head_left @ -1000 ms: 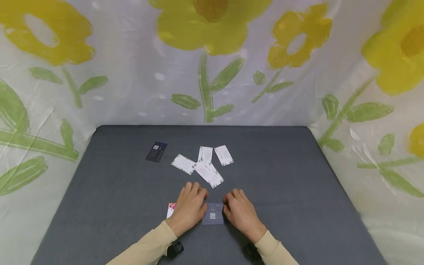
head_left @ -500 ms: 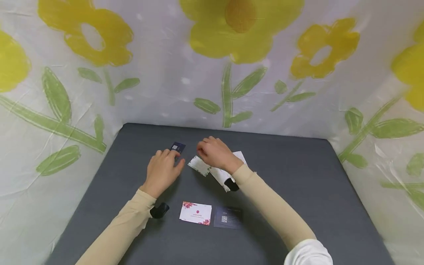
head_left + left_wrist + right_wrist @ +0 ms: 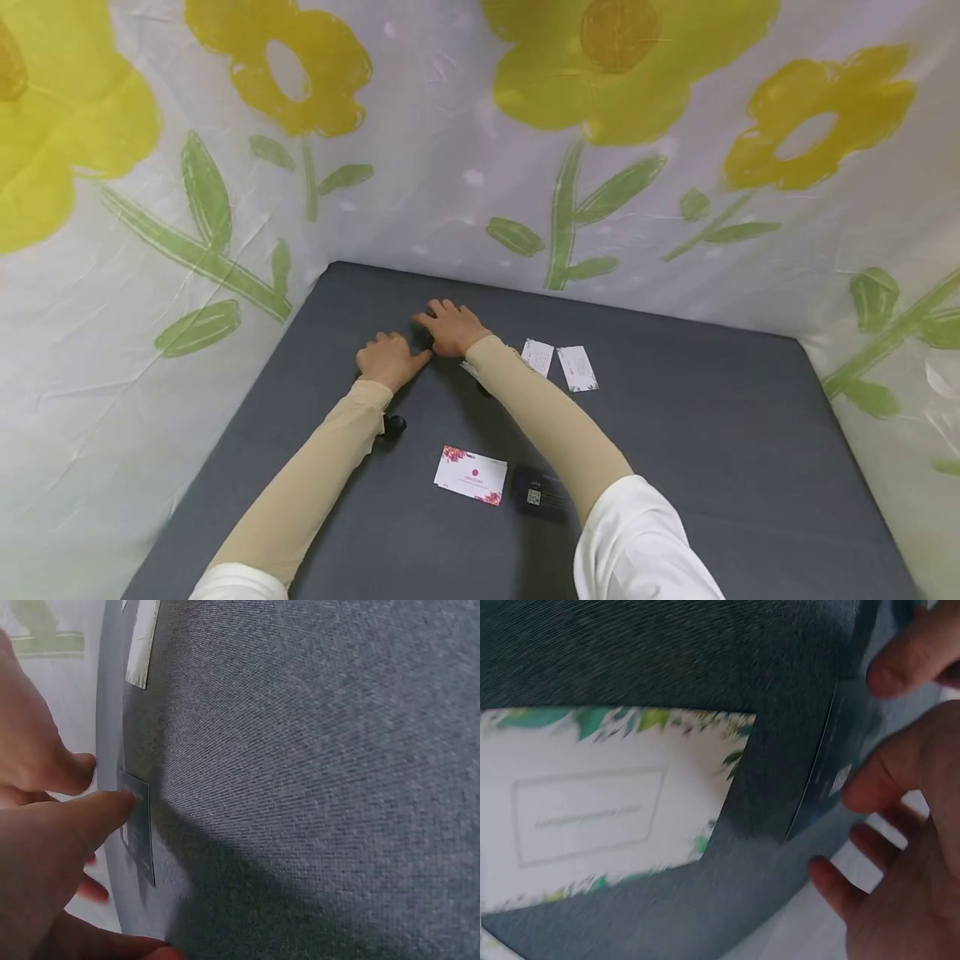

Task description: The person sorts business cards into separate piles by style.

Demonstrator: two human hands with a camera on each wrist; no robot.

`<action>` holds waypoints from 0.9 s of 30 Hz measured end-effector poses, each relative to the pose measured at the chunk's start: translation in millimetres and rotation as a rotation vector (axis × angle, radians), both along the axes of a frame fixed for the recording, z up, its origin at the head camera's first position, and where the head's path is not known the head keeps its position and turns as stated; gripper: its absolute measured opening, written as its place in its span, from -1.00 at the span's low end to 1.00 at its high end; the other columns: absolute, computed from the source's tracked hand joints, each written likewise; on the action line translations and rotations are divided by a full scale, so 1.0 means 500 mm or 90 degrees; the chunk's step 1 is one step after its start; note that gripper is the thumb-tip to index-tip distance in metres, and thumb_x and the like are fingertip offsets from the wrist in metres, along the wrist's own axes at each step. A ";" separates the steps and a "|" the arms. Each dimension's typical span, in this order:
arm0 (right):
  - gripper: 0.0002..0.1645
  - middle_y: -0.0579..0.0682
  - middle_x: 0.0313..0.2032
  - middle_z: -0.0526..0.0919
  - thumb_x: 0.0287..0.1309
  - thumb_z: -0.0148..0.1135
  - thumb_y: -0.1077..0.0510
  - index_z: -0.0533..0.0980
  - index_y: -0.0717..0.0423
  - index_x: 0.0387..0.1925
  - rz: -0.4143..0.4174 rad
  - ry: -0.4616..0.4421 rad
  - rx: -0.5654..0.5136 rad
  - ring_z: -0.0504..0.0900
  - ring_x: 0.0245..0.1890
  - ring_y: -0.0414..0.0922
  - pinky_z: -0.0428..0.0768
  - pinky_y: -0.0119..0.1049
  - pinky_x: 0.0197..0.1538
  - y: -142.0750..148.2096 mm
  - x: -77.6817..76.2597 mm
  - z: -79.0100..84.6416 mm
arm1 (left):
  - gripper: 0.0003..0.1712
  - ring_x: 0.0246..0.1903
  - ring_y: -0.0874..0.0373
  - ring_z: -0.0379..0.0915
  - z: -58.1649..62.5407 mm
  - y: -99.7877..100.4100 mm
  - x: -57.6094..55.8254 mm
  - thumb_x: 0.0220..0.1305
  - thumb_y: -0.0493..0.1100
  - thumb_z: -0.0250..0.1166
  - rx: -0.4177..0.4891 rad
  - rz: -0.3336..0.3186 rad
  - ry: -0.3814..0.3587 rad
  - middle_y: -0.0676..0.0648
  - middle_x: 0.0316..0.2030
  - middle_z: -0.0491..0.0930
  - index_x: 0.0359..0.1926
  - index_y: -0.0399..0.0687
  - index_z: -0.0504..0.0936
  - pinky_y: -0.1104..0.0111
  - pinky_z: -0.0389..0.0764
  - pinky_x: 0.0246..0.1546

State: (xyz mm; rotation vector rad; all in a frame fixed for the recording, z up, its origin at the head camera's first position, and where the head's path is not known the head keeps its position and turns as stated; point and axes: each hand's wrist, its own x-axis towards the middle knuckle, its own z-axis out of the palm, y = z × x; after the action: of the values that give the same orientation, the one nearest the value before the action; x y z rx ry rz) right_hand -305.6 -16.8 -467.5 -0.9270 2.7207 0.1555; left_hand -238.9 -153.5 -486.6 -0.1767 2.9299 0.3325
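Observation:
Both hands meet over a dark business card (image 3: 832,742) at the table's far left. In the left wrist view the thumb of my left hand (image 3: 387,361) overlaps this dark card, with its fingers spread on the far side. Facing it, my right hand (image 3: 452,327) has its fingers apart, and its thumb overlaps the card's printed side near the QR code. From the head, the hands hide most of that card. A white card with green leaf borders (image 3: 607,802) lies beside it, largely under the right forearm in the head view.
Nearer the body, a white card with pink flowers (image 3: 472,477) lies on another, and a dark card (image 3: 551,496) lies to its right, partly behind the right sleeve. Two white leafy cards (image 3: 537,356) (image 3: 577,368) lie beyond the right forearm. A flowered curtain (image 3: 442,208) backs the grey table (image 3: 712,433).
Both hands have left the near cards and reached forward and left to the far dark card. The right arm now crosses above the white leafy cards. The head view has turned left.

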 end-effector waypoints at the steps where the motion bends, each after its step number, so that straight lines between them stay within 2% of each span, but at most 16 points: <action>1: -0.29 -0.06 0.57 0.20 0.54 0.13 -0.03 0.17 -0.35 0.59 0.000 -0.012 0.007 0.21 0.58 -0.04 0.34 -0.01 0.54 -0.002 0.000 -0.002 | -0.07 0.02 -0.39 0.62 -0.003 0.003 -0.002 0.41 0.37 0.20 -0.003 -0.002 0.009 -0.48 0.06 0.59 0.23 -0.50 0.54 -0.19 0.67 -0.03; 5: -0.29 -0.07 0.58 0.21 0.54 0.12 -0.07 0.16 -0.38 0.60 0.006 -0.052 0.031 0.20 0.61 -0.03 0.31 0.03 0.56 -0.006 0.005 -0.007 | -0.15 -0.07 -0.35 0.61 -0.014 0.010 -0.006 0.41 0.30 0.28 -0.013 -0.016 0.044 -0.45 -0.02 0.59 0.16 -0.51 0.56 -0.13 0.70 -0.18; 9: -0.31 -0.08 0.52 0.29 0.54 0.13 -0.04 0.21 -0.35 0.58 0.004 -0.029 0.061 0.30 0.54 -0.05 0.35 -0.02 0.53 -0.008 0.005 -0.003 | -0.29 -0.10 -0.31 0.56 -0.026 0.009 -0.011 0.42 0.20 0.31 0.001 -0.026 0.078 -0.41 -0.10 0.57 0.04 -0.47 0.58 -0.10 0.68 -0.26; 13: -0.37 -0.04 0.47 0.35 0.55 0.11 -0.01 0.28 -0.19 0.55 -0.010 -0.006 0.089 0.35 0.46 -0.04 0.36 -0.08 0.51 -0.001 -0.001 0.009 | -0.43 -0.03 -0.31 0.50 -0.031 0.012 -0.020 0.45 0.11 0.31 0.022 -0.043 0.096 -0.39 -0.07 0.55 -0.01 -0.42 0.59 -0.11 0.65 -0.23; 16: -0.36 0.02 0.45 0.37 0.53 0.14 -0.04 0.30 -0.04 0.53 -0.029 -0.014 0.079 0.33 0.46 -0.01 0.32 -0.08 0.54 0.012 -0.004 0.015 | -0.51 0.01 -0.32 0.48 -0.025 0.020 -0.026 0.44 0.03 0.32 0.033 -0.057 0.097 -0.41 -0.05 0.56 0.00 -0.40 0.62 -0.14 0.66 -0.18; 20: -0.20 0.08 0.41 0.39 0.39 0.31 -0.19 0.34 0.04 0.49 -0.064 -0.025 0.053 0.32 0.45 0.02 0.31 -0.07 0.55 0.030 -0.009 0.013 | -0.58 0.07 -0.33 0.45 -0.016 0.033 -0.035 0.44 -0.08 0.30 0.042 -0.077 0.074 -0.42 0.02 0.55 0.12 -0.33 0.64 -0.14 0.64 -0.05; 23: -0.07 0.09 0.42 0.39 0.28 0.38 -0.28 0.31 0.07 0.50 -0.085 -0.034 0.035 0.31 0.46 0.03 0.32 -0.06 0.54 0.041 -0.011 0.009 | -0.53 0.13 -0.32 0.41 -0.014 0.040 -0.042 0.42 -0.14 0.28 0.037 -0.092 0.047 -0.41 0.09 0.53 0.27 -0.23 0.60 -0.12 0.60 0.03; 25: -0.07 0.07 0.40 0.44 0.25 0.41 -0.29 0.32 0.07 0.46 -0.086 -0.036 0.012 0.38 0.43 0.02 0.38 -0.05 0.50 0.047 -0.011 0.005 | -0.49 0.15 -0.31 0.40 -0.014 0.043 -0.044 0.40 -0.17 0.29 0.032 -0.100 0.042 -0.41 0.11 0.52 0.32 -0.19 0.58 -0.12 0.60 0.04; 27: -0.11 0.04 0.35 0.52 0.23 0.41 -0.29 0.34 0.04 0.41 -0.079 -0.028 -0.014 0.48 0.38 0.00 0.48 -0.05 0.42 0.052 -0.010 0.002 | -0.48 0.13 -0.31 0.42 -0.016 0.042 -0.045 0.37 -0.20 0.31 0.026 -0.110 0.061 -0.41 0.10 0.53 0.33 -0.18 0.57 -0.11 0.62 0.02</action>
State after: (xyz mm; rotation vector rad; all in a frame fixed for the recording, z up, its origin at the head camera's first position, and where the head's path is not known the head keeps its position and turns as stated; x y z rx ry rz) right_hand -310.8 9.2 -466.6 -0.7553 2.7340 0.0810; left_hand -261.5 -132.4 -494.8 0.1009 3.0020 0.3824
